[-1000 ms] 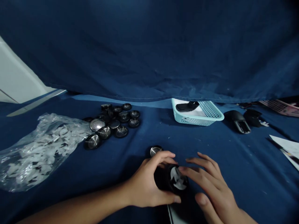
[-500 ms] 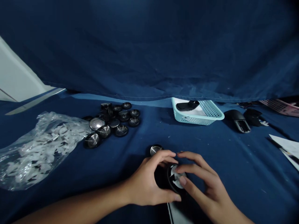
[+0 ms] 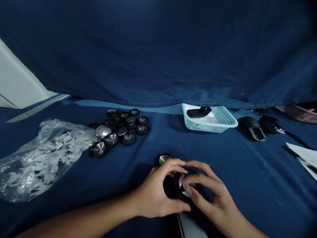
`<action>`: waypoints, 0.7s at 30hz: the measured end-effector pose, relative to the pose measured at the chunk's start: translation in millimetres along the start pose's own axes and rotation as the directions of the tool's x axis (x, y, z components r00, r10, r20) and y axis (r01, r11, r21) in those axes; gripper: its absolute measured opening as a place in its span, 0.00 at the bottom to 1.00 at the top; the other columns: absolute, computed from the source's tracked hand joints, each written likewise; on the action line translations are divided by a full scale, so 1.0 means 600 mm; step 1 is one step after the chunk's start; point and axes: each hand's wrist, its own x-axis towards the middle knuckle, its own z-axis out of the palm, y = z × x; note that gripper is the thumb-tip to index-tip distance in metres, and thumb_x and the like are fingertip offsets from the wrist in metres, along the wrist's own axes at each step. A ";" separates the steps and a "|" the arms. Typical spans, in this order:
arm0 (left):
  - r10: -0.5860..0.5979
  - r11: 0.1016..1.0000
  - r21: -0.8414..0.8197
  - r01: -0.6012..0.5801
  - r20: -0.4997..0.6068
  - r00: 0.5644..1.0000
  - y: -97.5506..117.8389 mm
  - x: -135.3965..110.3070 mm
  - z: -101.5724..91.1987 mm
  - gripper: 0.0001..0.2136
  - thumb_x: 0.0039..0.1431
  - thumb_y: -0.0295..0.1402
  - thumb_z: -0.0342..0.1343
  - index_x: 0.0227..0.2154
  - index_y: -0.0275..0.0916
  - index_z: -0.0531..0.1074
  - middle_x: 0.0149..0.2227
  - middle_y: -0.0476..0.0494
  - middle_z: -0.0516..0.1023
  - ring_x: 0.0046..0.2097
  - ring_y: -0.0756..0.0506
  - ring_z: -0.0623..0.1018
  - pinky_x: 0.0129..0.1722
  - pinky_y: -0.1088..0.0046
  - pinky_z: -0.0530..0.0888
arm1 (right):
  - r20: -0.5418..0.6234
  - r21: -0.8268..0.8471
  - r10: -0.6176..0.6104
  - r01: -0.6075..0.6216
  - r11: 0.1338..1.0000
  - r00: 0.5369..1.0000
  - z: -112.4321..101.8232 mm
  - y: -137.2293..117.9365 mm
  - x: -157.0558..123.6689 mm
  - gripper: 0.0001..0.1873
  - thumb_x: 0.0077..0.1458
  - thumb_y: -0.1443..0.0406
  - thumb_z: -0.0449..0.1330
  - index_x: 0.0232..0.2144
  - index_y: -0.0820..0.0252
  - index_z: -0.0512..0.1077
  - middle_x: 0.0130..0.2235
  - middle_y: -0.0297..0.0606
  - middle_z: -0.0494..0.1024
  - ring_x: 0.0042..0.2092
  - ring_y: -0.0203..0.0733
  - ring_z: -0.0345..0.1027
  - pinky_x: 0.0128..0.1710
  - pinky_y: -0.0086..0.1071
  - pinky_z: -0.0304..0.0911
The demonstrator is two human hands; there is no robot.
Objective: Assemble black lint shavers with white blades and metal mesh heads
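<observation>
Right hand closes in on the white insert

The right hand, a second ago spread flat and open just to the right of the black housing, now sits further toward the left edge of the worktop with its fingers curled. Forefinger and thumb tips, free before, now rest on the white insert in the housing mouth. The insert, plainly seen earlier, is now mostly covered by those fingers. The gap between the two hands is gone; the fingertips nearly meet over the housing.
</observation>
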 end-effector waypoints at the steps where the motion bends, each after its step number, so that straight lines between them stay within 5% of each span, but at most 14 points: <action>1: 0.001 1.000 0.007 -0.001 0.001 1.000 0.000 0.000 0.000 0.40 0.42 0.32 0.73 0.57 0.44 0.59 0.52 0.41 0.74 0.54 0.40 0.75 0.54 0.63 0.71 | -0.017 -0.005 -0.015 0.015 1.000 1.000 0.001 0.001 -0.002 0.08 0.58 0.63 0.61 0.41 0.45 0.76 0.55 0.38 0.70 0.57 0.52 0.65 0.54 0.49 0.64; 7: 0.004 0.999 0.049 -0.005 0.019 1.000 -0.001 -0.001 -0.001 0.40 0.42 0.33 0.73 0.57 0.46 0.58 0.52 0.43 0.74 0.53 0.42 0.76 0.53 0.64 0.71 | -0.171 -0.075 -0.040 0.027 0.997 0.984 0.006 0.007 -0.019 0.07 0.55 0.64 0.64 0.38 0.49 0.76 0.56 0.40 0.67 0.57 0.52 0.65 0.53 0.45 0.64; 13: -0.015 0.996 0.083 0.013 0.021 1.000 -0.004 -0.003 -0.002 0.41 0.43 0.35 0.73 0.58 0.48 0.57 0.53 0.44 0.73 0.53 0.41 0.75 0.54 0.62 0.71 | -0.201 -0.149 -0.032 0.002 0.989 0.979 0.008 0.007 -0.018 0.02 0.54 0.61 0.65 0.32 0.49 0.77 0.54 0.41 0.70 0.54 0.58 0.67 0.51 0.54 0.60; 21: 0.001 1.000 0.023 -0.001 0.027 1.000 -0.004 -0.002 -0.001 0.41 0.42 0.32 0.73 0.57 0.47 0.57 0.52 0.44 0.74 0.52 0.42 0.76 0.53 0.64 0.71 | -0.240 -0.124 -0.042 0.013 0.992 0.970 0.013 0.012 -0.023 0.05 0.53 0.63 0.66 0.34 0.51 0.76 0.52 0.42 0.70 0.53 0.55 0.67 0.49 0.49 0.64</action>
